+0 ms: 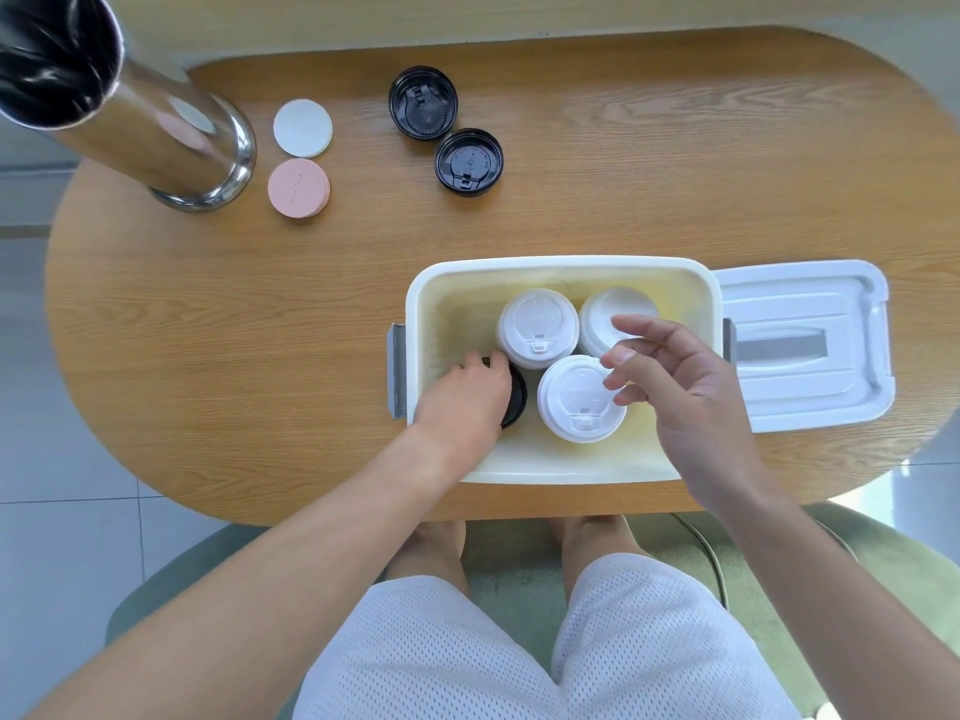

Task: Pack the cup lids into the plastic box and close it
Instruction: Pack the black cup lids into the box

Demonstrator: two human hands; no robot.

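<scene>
White lids (538,327), cream box (561,264)

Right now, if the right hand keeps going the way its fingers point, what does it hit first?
Probably the near white lid: the right hand hovers with fingers pointing left over it. Height is unclear.

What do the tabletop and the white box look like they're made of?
Tabletop: wood or wood-look laminate, judging by the printed-looking grain and matte finish; which one is unclear. White box: probably plastic, with smooth, slightly translucent walls and a rounded moulded rim.
</scene>
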